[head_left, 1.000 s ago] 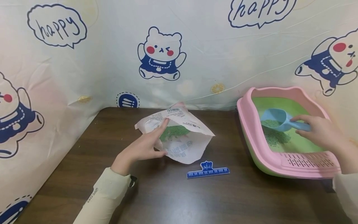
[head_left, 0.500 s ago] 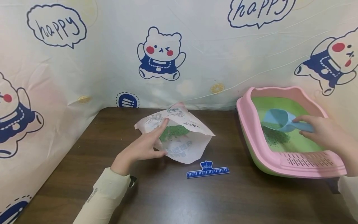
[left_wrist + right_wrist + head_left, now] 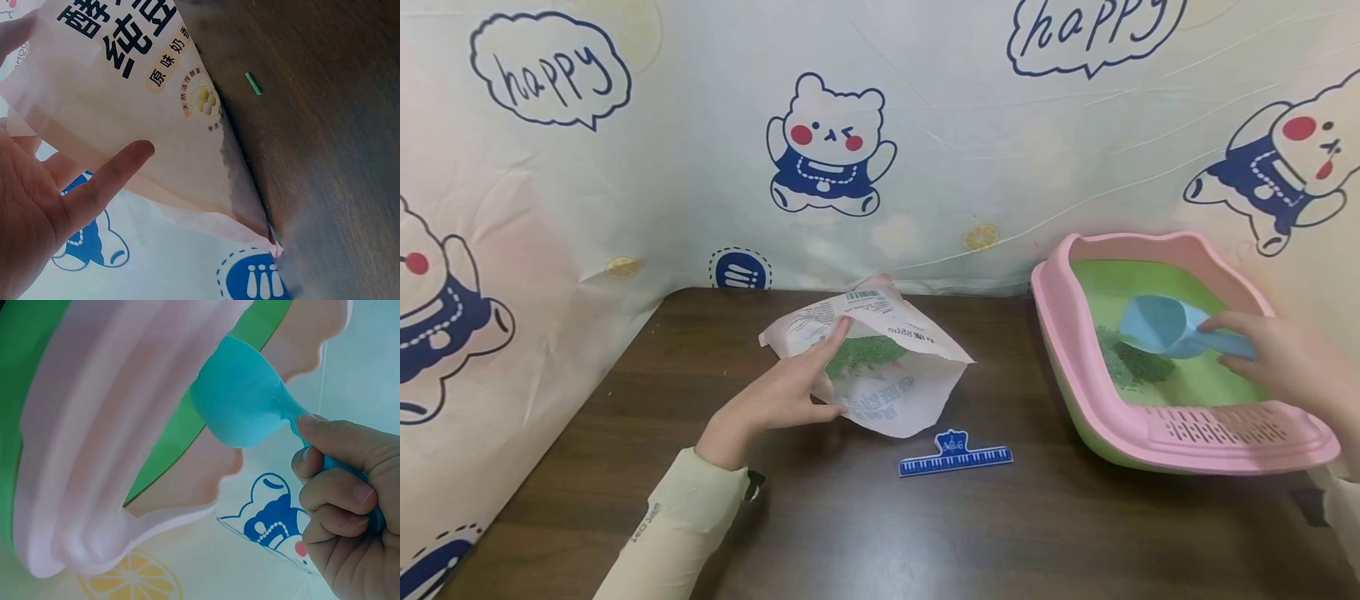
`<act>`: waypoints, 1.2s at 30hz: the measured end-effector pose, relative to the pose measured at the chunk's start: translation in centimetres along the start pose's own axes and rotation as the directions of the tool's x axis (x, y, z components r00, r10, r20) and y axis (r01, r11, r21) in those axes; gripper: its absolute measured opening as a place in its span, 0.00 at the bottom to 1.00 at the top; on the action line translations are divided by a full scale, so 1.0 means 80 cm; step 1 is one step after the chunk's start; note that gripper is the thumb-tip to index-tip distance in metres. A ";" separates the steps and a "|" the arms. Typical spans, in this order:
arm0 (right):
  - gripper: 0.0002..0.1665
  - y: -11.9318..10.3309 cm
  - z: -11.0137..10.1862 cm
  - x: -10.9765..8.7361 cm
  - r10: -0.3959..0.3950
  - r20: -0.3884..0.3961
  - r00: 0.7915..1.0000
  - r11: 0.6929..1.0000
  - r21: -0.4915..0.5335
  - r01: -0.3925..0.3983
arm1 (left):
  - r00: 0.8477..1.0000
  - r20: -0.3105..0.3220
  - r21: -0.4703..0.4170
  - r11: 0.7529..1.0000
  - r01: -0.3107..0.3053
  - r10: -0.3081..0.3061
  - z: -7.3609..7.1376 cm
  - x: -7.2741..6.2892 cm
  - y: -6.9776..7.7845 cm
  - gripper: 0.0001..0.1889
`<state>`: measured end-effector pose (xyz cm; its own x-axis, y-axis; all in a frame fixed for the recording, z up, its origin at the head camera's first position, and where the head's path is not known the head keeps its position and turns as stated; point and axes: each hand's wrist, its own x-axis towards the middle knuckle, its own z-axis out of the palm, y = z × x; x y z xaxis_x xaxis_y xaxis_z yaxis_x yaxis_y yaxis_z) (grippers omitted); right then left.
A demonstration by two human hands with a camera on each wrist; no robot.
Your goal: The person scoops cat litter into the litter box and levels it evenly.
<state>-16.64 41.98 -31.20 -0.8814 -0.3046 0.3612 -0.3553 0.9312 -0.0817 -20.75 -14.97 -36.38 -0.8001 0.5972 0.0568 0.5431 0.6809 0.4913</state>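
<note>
My right hand grips the handle of a light-blue scoop over a pink-rimmed green litter box. The scoop is tilted, its mouth toward a small heap of green litter pellets on the box floor. In the right wrist view, curled fingers wrap the handle. My left hand lies at the torn mouth of a white paper litter bag, thumb and index finger spread straight against it. More green pellets show inside the bag. Its other fingers are partly hidden in the left wrist view.
A blue piano-pattern clip lies on the dark wooden table between bag and box. One loose green pellet lies beside the bag. A printed cloth hangs behind the table.
My right hand has drawn the scoop to the right inside the box, and the green pellets in the scoop have spilled onto the heap. The left hand and bag have stayed put.
</note>
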 end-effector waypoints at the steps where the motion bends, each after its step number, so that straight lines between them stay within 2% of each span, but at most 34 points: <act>1: 0.22 0.000 -0.001 -0.001 0.000 -0.002 1.000 1.000 -0.003 0.000 | 1.000 0.001 0.000 1.000 0.003 -0.003 0.000 0.000 0.000 0.60; 9: 0.23 0.005 -0.008 -0.011 -0.010 -0.016 1.000 1.000 -0.026 0.010 | 1.000 0.000 -0.009 1.000 0.001 -0.001 -0.001 0.000 0.000 0.60; 12: 0.23 0.006 -0.013 -0.017 -0.006 -0.039 0.999 1.000 0.004 0.006 | 1.000 0.000 -0.013 1.000 0.000 0.000 -0.001 0.001 0.000 0.60; 18: 0.26 -0.005 -0.019 -0.032 0.085 -0.085 0.993 0.992 0.103 -0.076 | 1.000 0.006 -0.023 1.000 0.007 -0.007 -0.003 0.001 0.000 0.60; 23: 0.24 -0.016 -0.025 -0.041 0.154 -0.115 0.981 0.973 0.190 -0.131 | 1.000 0.005 -0.024 1.000 0.006 -0.006 -0.004 0.002 0.000 0.59; 25: 0.30 -0.020 -0.026 -0.045 0.165 -0.145 0.976 0.958 0.258 -0.123 | 1.000 0.001 -0.020 1.000 0.001 -0.001 -0.004 0.002 0.000 0.59; 29: 0.49 -0.033 -0.028 -0.049 0.160 -0.204 0.966 0.937 0.338 -0.084 | 1.000 -0.005 -0.013 1.000 -0.010 0.010 -0.004 0.002 0.000 0.60; 36: 0.43 -0.055 -0.030 -0.048 0.151 -0.250 0.956 0.921 0.388 -0.044 | 1.000 -0.003 -0.016 1.000 -0.002 0.002 -0.005 0.002 0.000 0.60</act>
<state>-10.96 39.52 -29.98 -0.8190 -0.1005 0.5649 -0.4089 0.7929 -0.4518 -20.99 -15.04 -35.99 -0.7995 0.5976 0.0604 0.5409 0.6726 0.5050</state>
